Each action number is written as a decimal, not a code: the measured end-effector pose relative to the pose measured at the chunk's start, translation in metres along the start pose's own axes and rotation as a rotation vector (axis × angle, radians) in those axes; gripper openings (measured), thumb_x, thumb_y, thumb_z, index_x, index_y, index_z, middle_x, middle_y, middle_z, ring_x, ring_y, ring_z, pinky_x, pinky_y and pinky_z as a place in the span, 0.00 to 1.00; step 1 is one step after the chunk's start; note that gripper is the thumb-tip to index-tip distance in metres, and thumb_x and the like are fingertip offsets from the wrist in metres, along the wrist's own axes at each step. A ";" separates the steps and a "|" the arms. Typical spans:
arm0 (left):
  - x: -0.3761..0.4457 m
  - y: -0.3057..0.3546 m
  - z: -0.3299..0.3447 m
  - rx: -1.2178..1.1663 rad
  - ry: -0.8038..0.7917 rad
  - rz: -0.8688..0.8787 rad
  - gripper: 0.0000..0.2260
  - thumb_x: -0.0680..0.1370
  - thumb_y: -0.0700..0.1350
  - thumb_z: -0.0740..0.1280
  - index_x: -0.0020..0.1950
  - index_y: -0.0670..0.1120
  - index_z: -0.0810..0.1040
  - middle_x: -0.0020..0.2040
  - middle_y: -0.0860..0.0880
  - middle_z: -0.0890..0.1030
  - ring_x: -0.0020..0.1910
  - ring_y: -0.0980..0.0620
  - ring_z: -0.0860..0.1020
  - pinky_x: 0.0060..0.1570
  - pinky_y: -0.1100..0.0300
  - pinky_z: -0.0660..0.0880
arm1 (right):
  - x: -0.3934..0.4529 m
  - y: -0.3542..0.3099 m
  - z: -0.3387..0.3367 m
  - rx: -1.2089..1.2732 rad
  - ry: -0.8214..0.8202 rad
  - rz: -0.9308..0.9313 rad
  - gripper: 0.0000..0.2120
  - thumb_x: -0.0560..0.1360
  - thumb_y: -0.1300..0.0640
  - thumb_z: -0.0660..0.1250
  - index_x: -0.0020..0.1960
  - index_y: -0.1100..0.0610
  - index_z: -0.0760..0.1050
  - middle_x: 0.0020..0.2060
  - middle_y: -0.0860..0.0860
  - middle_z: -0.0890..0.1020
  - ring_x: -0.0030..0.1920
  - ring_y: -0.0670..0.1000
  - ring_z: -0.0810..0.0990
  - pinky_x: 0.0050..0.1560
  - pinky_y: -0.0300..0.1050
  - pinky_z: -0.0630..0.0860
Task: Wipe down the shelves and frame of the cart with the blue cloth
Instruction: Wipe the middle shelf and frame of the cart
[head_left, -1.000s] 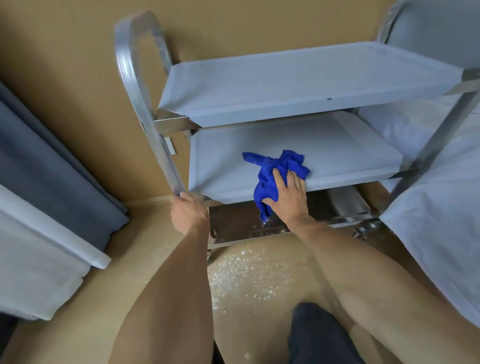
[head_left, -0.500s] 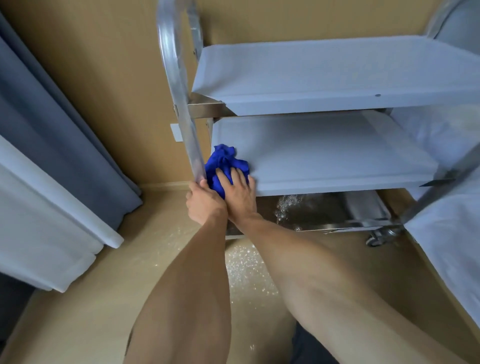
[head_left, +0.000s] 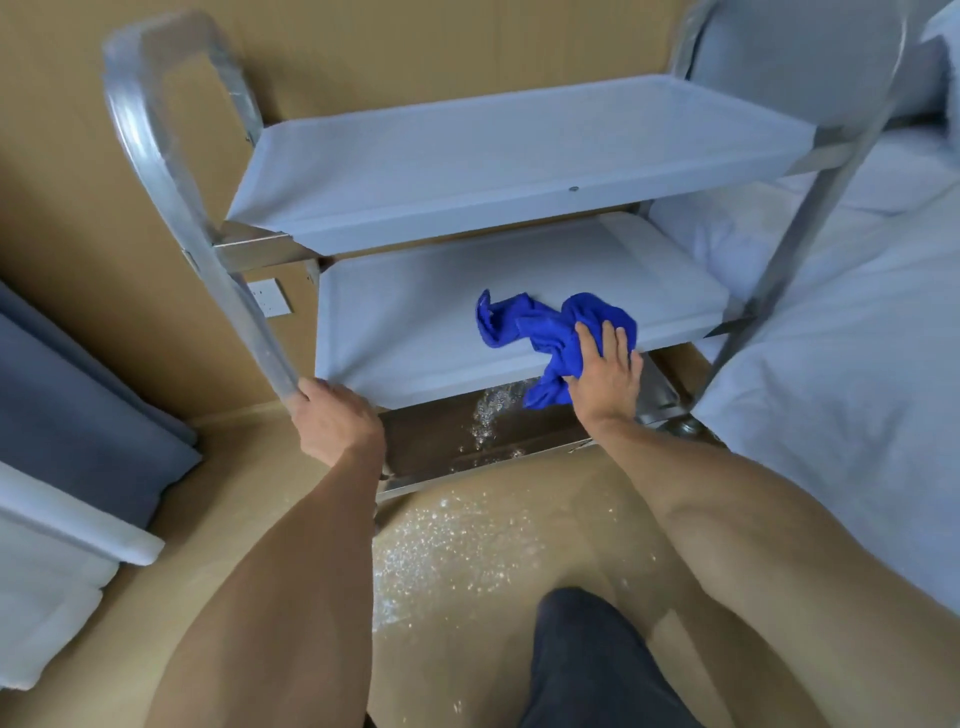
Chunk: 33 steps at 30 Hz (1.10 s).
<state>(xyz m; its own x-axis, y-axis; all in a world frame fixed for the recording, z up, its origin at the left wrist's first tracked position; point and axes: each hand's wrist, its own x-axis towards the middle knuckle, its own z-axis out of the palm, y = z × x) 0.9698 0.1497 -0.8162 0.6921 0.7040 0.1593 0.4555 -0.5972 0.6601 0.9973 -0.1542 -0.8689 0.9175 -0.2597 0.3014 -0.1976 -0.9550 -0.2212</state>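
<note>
A three-tier metal cart stands in front of me, with a top shelf (head_left: 509, 171), a middle shelf (head_left: 415, 312) and a dark bottom shelf (head_left: 441, 441). The crumpled blue cloth (head_left: 540, 327) lies on the middle shelf toward its front right and hangs over the front edge. My right hand (head_left: 605, 374) presses flat on the cloth at that edge, fingers straight. My left hand (head_left: 332, 421) grips the lower end of the cart's left frame post (head_left: 208, 234).
A bed with white linen (head_left: 831, 338) lies close on the right, touching the cart's right frame post (head_left: 789, 228). Grey curtains (head_left: 67, 389) hang at the left. A wall socket (head_left: 270, 299) sits behind the left post. The floor (head_left: 467, 545) glints below the cart.
My right hand has slid the cloth from the middle shelf's front left corner rightward to its front right part. My left hand keeps its grip on the left post.
</note>
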 end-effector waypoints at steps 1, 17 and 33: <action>-0.005 0.003 0.004 0.024 -0.030 0.067 0.09 0.81 0.46 0.58 0.57 0.42 0.73 0.57 0.40 0.75 0.56 0.38 0.75 0.53 0.46 0.73 | 0.009 0.019 -0.005 -0.028 -0.009 0.006 0.39 0.74 0.50 0.72 0.78 0.50 0.55 0.77 0.58 0.59 0.78 0.60 0.54 0.75 0.60 0.57; -0.043 0.050 0.032 0.339 -0.336 0.421 0.12 0.73 0.35 0.62 0.53 0.42 0.80 0.54 0.43 0.79 0.54 0.41 0.77 0.49 0.52 0.73 | -0.004 -0.113 0.016 0.108 -0.147 -0.587 0.41 0.69 0.50 0.75 0.77 0.50 0.59 0.74 0.56 0.65 0.74 0.58 0.63 0.76 0.53 0.56; -0.070 0.075 0.049 0.435 -0.347 0.329 0.14 0.74 0.37 0.62 0.59 0.37 0.75 0.59 0.41 0.74 0.62 0.41 0.71 0.53 0.49 0.73 | 0.063 0.162 -0.034 0.680 0.091 0.777 0.22 0.77 0.55 0.64 0.70 0.57 0.68 0.64 0.59 0.77 0.61 0.63 0.76 0.63 0.51 0.71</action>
<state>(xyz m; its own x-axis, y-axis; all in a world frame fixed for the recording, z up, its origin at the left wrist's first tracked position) 0.9834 0.0370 -0.8140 0.9418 0.3360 0.0078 0.3237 -0.9130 0.2482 1.0108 -0.3306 -0.8539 0.5849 -0.8066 -0.0857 -0.4611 -0.2437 -0.8532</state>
